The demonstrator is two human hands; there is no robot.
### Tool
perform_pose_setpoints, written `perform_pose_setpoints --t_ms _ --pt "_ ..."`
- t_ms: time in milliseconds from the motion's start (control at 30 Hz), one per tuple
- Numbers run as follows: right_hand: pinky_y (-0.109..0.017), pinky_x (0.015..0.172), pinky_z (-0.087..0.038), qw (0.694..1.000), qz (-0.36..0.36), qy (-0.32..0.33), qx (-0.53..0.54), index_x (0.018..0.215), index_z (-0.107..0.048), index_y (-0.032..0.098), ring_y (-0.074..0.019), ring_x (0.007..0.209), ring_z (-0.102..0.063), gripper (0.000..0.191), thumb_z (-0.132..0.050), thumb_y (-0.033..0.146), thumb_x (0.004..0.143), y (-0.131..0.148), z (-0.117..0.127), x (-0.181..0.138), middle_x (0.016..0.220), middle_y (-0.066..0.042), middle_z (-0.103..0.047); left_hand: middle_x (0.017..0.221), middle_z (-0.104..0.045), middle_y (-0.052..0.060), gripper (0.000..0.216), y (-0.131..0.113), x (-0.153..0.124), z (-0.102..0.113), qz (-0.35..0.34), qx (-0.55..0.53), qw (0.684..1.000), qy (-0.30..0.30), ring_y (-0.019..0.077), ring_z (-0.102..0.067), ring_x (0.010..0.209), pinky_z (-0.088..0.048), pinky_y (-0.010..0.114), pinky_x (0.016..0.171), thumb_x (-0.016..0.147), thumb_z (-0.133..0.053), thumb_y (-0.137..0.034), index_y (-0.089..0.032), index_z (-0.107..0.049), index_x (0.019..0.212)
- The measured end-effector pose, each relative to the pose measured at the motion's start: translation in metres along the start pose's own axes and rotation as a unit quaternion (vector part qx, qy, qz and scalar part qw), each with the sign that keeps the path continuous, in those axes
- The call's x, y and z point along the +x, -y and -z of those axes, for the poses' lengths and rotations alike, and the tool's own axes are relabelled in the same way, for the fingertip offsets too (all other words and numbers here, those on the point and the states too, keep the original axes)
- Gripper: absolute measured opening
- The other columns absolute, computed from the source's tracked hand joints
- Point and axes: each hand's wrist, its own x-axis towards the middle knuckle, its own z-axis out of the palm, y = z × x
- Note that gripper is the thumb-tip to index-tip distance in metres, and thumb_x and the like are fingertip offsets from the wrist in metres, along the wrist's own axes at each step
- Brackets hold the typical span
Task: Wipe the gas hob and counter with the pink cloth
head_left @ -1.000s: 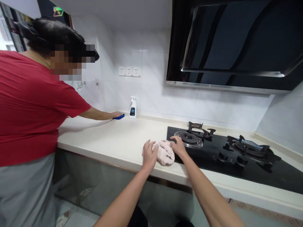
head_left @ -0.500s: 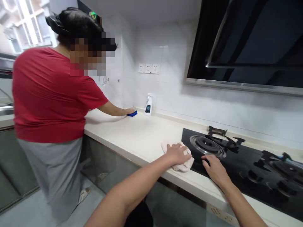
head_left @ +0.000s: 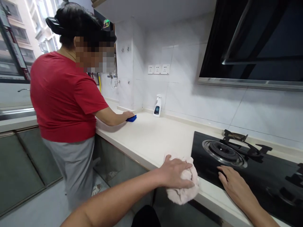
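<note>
- Left hand point(head_left: 176, 171): fingers curled over and pressing down on the bundle, thumb on its near side; the hand sits at the front edge of the desk.
- Pale pink terry cloth point(head_left: 184, 194): bunched under the left hand, its lower part reaching past the desk's front edge; its far side lies just beside the black glass gas hob.
- Right hand point(head_left: 233, 184): spread open and flat, fingertips resting on the hob's glass, holding nothing; it is to the right of the cloth, near but not touching it.
- Black glass gas hob point(head_left: 208, 176): directly ahead of the right hand and set into the desk.
- Round burner point(head_left: 223, 154): just ahead of the right hand's fingertips.
- Cast-iron pan support point(head_left: 236, 136): behind the burner, farther from the right hand.
- Cream stone desk point(head_left: 151, 132): runs left from the hob, ahead of the left hand.
- White spray bottle point(head_left: 157, 106): far ahead of the left hand, at the back of the desk against the wall.
- Co-worker in a red T-shirt point(head_left: 63, 97): stands at the desk, well left of both hands.
- Co-worker's hand point(head_left: 129, 114): pressed on a blue sponge point(head_left: 131, 118), near the spray bottle.
- Triple wall sockets point(head_left: 158, 69): on the tiled wall above the spray bottle.
- Black range hood point(head_left: 251, 47): above and ahead of the right hand.
</note>
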Motion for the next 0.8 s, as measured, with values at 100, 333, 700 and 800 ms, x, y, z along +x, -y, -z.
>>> perform_pose_setpoints --t_ms 100,333,700,800 --pt "-0.048 0.108 -0.047 1.0 0.001 -0.002 -0.008 0.123 -0.067 0.016 -0.0297 0.123 -0.059 0.053 -0.03 0.046 0.1 0.005 0.003 -0.001 0.131 -0.014 -0.065 0.168 -0.039 0.006 0.076 0.011 0.015 0.007 0.028 -0.008 0.999 0.018 0.0342 -0.029 0.155 -0.008 0.068 0.123 0.093 -0.042 -0.074 -0.035 -0.039 0.158" --pt "-0.046 0.108 -0.046 0.999 0.005 -0.019 -0.025 0.122 -0.066 0.017 -0.0286 0.124 -0.059 0.047 -0.032 0.042 0.102 0.015 0.007 -0.003 0.13 -0.013 -0.065 0.169 -0.036 0.001 0.056 0.041 0.118 0.016 0.097 0.078 0.992 -0.007 0.0327 -0.034 0.152 -0.017 0.07 0.12 0.101 -0.033 -0.054 -0.039 -0.045 0.153" --pt "-0.047 0.096 -0.046 0.999 -0.015 -0.027 -0.025 0.114 -0.062 0.023 -0.0303 0.111 -0.061 0.034 -0.037 0.041 0.101 0.031 0.013 -0.001 0.122 -0.013 -0.065 0.155 -0.046 0.012 0.055 0.083 0.264 0.024 0.173 0.096 0.972 -0.125 0.035 -0.037 0.141 -0.031 0.057 0.115 0.1 -0.036 -0.057 -0.029 -0.055 0.143" --pt "-0.047 0.091 -0.045 0.999 -0.03 -0.021 -0.03 0.11 -0.062 0.025 -0.0304 0.109 -0.06 0.032 -0.036 0.042 0.101 0.032 0.016 0.002 0.117 -0.012 -0.066 0.152 -0.049 0.012 0.055 0.087 0.287 0.026 0.176 0.089 0.974 -0.107 0.0363 -0.04 0.14 -0.027 0.061 0.115 0.099 -0.036 -0.06 -0.031 -0.057 0.141"
